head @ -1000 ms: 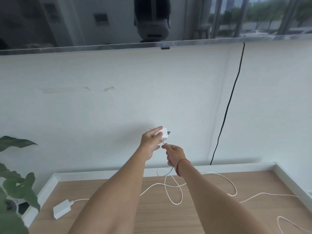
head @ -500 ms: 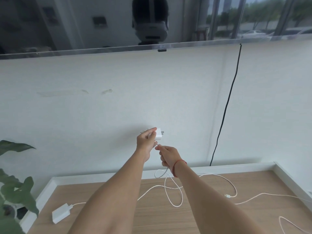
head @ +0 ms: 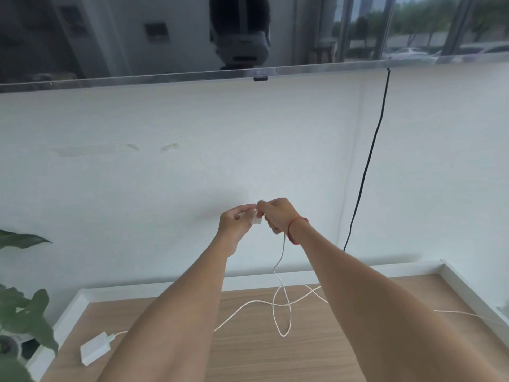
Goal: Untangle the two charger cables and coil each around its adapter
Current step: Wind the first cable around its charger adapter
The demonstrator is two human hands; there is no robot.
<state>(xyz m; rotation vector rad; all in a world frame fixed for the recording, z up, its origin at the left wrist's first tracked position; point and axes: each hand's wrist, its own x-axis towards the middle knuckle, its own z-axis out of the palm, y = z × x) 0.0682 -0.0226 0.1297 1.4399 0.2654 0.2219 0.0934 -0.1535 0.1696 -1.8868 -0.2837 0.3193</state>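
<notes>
Pinching a small white cube adapter (head: 256, 220), the left hand (head: 235, 226) meets the right hand (head: 278, 215), curled around its thin cable (head: 281, 253) dangling below; 1 flat adapter (head: 95, 351) lies lower-left of both on the wood-grain table (head: 261, 359).

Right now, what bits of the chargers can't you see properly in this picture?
All in the head view.
The held adapter is mostly covered by the left hand and right hand; any cable turns on it cannot be told.
The hanging cable disappears at its top inside the right hand.
The table cable is hidden behind both forearms; a strand beyond runs off the right edge.
The table adapter is small and blurred, markings unreadable.
</notes>
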